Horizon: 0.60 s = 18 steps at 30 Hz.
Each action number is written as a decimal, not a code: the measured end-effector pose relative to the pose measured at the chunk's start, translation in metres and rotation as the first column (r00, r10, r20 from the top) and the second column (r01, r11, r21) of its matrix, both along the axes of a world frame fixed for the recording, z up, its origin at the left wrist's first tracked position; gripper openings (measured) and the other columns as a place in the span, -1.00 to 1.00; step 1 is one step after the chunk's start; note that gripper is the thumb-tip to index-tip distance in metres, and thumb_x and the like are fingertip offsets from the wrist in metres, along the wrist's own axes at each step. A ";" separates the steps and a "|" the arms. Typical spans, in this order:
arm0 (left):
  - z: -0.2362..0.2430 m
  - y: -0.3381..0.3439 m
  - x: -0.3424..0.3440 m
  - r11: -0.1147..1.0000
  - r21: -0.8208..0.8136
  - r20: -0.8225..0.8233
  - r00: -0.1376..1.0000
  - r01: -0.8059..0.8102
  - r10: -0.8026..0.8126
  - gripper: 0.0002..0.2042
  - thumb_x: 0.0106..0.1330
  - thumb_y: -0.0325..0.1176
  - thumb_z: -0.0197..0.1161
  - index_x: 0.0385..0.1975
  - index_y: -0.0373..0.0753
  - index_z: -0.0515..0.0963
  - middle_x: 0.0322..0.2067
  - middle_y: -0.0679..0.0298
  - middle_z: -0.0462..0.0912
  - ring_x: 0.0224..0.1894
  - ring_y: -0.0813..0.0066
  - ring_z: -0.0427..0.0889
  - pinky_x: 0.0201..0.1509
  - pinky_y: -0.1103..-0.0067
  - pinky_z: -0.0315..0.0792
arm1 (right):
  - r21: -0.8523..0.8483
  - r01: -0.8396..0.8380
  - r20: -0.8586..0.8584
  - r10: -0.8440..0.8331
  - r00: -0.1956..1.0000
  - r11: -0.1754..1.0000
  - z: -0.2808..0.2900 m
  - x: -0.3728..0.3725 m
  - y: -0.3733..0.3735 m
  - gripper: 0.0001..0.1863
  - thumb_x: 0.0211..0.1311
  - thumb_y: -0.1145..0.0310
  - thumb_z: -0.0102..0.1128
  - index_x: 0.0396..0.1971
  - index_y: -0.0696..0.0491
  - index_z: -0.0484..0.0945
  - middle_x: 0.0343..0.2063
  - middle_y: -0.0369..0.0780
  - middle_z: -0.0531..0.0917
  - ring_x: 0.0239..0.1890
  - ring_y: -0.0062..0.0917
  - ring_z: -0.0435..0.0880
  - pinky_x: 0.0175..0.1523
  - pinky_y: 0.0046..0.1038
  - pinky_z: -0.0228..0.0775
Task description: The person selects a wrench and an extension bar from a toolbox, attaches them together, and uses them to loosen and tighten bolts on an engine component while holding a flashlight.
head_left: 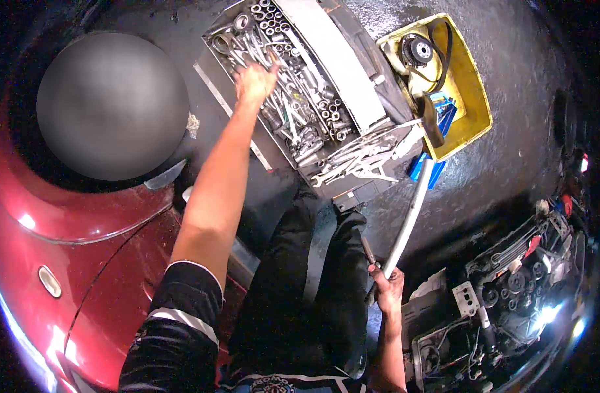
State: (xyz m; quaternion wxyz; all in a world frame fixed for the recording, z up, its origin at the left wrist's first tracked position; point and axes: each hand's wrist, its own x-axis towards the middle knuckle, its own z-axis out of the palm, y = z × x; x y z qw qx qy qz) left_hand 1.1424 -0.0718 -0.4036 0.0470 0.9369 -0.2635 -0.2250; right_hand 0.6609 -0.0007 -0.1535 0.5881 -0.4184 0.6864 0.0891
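My left hand (255,82) reaches into an open tool drawer (211,56), its fingers spread over a jumble of metal tools. Sockets (272,26) line the drawer's far end, and more lie along its right side. My right hand (387,288) is low, beside my right leg, closed round a long pale metal pipe (410,219) that points up and away. A thinner dark metal bar (367,249) also sticks out of that grip; its kind is not clear. Several wrenches (362,160) lie in a heap on the near end of the tool chest.
A yellow bin (470,124) beside the chest holds a round pulley-like part (416,50) and a dark belt (447,56). Blue pieces (427,171) lie near its corner. A red car body (110,281) stands at left, an exposed engine (516,281) at lower right.
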 end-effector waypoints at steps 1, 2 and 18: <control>-0.010 0.004 -0.013 1.000 0.013 0.051 0.998 0.022 -0.023 0.16 0.08 0.39 0.16 0.31 -0.62 -0.09 0.12 -0.56 0.21 0.24 -0.31 0.28 0.34 0.16 0.19 | 0.000 0.002 -0.001 -0.002 1.000 1.000 0.000 -0.001 0.001 -0.67 0.08 0.13 0.38 -0.59 0.07 0.53 -0.73 -0.47 0.36 -0.64 -0.76 0.24 -0.54 -0.54 0.02; -0.012 0.009 -0.035 0.998 -0.012 0.150 0.987 0.059 -0.057 0.20 0.04 0.41 0.18 0.34 -0.59 -0.15 0.20 -0.60 0.08 0.32 -0.35 0.14 0.41 0.14 0.07 | 0.024 0.011 0.007 -0.011 1.000 1.000 -0.004 -0.004 0.002 -0.65 0.08 0.12 0.38 -0.62 0.05 0.50 -0.73 -0.47 0.36 -0.64 -0.76 0.24 -0.54 -0.53 0.02; 0.011 -0.008 -0.088 0.969 0.033 0.161 0.958 -0.245 0.237 0.06 0.08 -0.16 0.32 0.44 -0.11 -0.37 0.21 -0.37 0.13 0.25 -0.25 0.21 0.26 0.07 0.27 | 0.073 0.182 0.045 -0.186 0.982 0.981 -0.003 -0.006 -0.001 -0.64 0.05 0.21 0.42 -0.69 0.02 0.42 -0.72 -0.50 0.37 -0.63 -0.77 0.24 -0.54 -0.55 0.04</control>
